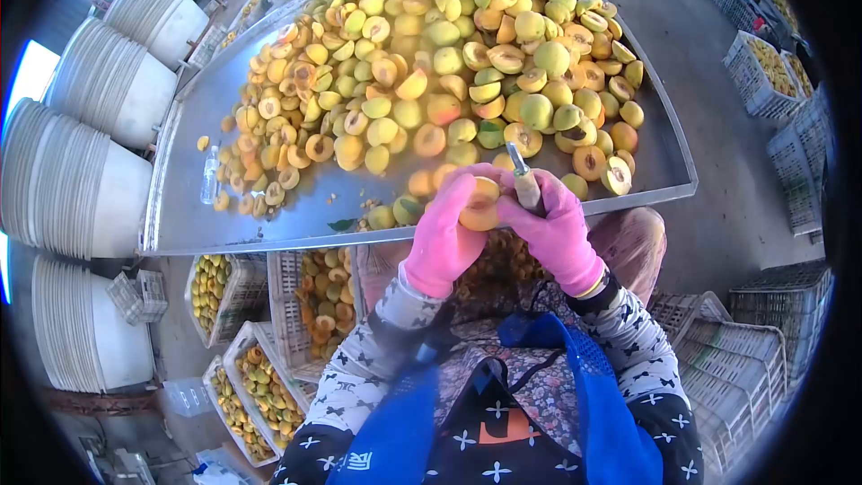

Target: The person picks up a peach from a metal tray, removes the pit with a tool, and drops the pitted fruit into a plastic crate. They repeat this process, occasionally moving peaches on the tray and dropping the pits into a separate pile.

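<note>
My left hand (446, 238), in a pink glove, is closed around a yellow peach half (482, 208) just over the near edge of the metal table. Close by on the right is my right hand (558, 235), also gloved in pink and wrapped round a small pitting tool (526, 185) with a wooden handle. The tool's metal tip points up and away from the fruit. My right thumb lies against or very near the peach half. Beyond both hands spreads a large pile of whole and halved peaches (395, 99), some showing brown pits or hollows.
The metal table (233, 238) has a raised rim. A clear plastic bottle (210, 176) lies on its left side. Crates of peaches (269, 377) stand below left, and stacked crates (723, 377) below right. Stacked white tubs (135, 180) line the left. More filled crates (763, 76) are at far right.
</note>
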The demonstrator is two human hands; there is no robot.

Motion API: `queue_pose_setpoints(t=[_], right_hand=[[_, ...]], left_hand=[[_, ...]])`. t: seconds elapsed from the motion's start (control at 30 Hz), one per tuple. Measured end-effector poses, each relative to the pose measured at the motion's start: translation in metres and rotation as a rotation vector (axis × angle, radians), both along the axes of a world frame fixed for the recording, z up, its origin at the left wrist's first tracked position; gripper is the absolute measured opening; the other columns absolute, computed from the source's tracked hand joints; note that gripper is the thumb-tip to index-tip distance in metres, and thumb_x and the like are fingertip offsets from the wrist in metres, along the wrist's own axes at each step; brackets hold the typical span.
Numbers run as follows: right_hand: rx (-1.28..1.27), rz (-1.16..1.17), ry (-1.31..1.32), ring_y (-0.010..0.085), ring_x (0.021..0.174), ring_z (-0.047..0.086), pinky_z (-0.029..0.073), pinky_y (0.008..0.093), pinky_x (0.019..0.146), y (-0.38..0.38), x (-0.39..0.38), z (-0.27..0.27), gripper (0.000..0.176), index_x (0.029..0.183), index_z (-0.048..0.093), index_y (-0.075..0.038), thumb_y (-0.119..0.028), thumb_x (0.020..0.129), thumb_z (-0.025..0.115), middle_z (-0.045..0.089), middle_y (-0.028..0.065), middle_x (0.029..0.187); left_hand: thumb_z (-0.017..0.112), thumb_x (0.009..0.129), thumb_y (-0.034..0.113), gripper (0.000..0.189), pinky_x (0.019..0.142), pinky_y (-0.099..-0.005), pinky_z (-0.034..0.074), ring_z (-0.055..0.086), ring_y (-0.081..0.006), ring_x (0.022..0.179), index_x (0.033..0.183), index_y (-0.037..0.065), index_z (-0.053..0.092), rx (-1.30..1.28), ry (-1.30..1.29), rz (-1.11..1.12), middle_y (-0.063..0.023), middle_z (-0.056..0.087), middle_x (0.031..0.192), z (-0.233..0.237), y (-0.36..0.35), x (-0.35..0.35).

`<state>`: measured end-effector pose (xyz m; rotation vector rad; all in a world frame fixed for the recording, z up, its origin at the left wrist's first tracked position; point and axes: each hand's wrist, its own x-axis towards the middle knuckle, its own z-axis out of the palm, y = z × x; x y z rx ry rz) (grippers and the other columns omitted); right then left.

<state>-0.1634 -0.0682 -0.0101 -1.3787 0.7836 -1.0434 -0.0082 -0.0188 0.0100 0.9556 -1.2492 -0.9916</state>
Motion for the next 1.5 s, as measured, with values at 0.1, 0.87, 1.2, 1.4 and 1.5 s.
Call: queue_pose_setpoints(t=[0.1, 0.87, 1.2, 1.4, 1.5], right_hand=[[-0.245, -0.113, 0.204, 0.0191, 0.081, 0.064, 0.052, 0.0330, 0.073, 0.009, 0.002, 0.012, 0.032, 0.112, 0.063, -0.003, -0.012, 0.083, 0.075, 0.066, 0.0105, 0.096], [-0.642, -0.017, 0.613, 0.0378, 0.077, 0.065, 0.052, 0.0454, 0.065, 0.023, 0.015, 0.009, 0.035, 0.107, 0.060, -0.008, -0.023, 0.080, 0.076, 0.065, 0.0159, 0.087], [-0.789, 0.079, 0.900, 0.0313, 0.074, 0.065, 0.047, 0.0452, 0.065, 0.015, 0.014, -0.005, 0.030, 0.101, 0.053, -0.009, -0.024, 0.082, 0.072, 0.062, 0.0100, 0.083], [-0.788, 0.166, 0.973, 0.0339, 0.073, 0.065, 0.048, 0.0460, 0.063, 0.015, 0.015, -0.005, 0.030, 0.102, 0.050, -0.007, -0.022, 0.083, 0.069, 0.062, 0.0115, 0.081], [-0.582, 0.295, 0.842, 0.0378, 0.074, 0.064, 0.049, 0.0479, 0.064, 0.022, 0.018, -0.016, 0.030, 0.104, 0.049, -0.003, -0.018, 0.084, 0.066, 0.062, 0.0162, 0.079]], left_hand=[[0.045, 0.102, 0.013, 0.031, 0.098, -0.0334, 0.045, 0.055, -0.0191, 0.114, 0.129, 0.000, 0.049, 0.032, -0.003, 0.089, -0.0092, 0.056, 0.125, 0.004, 0.012, -0.006], [0.052, 0.097, -0.001, 0.034, 0.100, -0.0371, 0.049, 0.058, -0.0259, 0.113, 0.131, 0.002, 0.049, 0.047, 0.134, 0.430, -0.0145, 0.056, 0.125, -0.005, 0.019, 0.016], [0.059, 0.097, 0.009, 0.017, 0.099, -0.0406, 0.046, 0.058, -0.0250, 0.101, 0.114, 0.007, 0.057, 0.252, 0.997, 0.231, -0.0121, 0.060, 0.110, -0.001, 0.015, 0.006], [0.062, 0.095, 0.007, 0.021, 0.091, -0.0424, 0.052, 0.059, -0.0280, 0.108, 0.114, 0.011, 0.055, 0.228, 0.914, 0.236, -0.0129, 0.063, 0.110, -0.020, 0.014, 0.009], [0.061, 0.095, 0.007, 0.019, 0.088, -0.0391, 0.052, 0.060, -0.0250, 0.099, 0.113, 0.007, 0.056, 0.287, 0.902, 0.281, -0.0113, 0.061, 0.106, -0.018, 0.017, 0.009]])
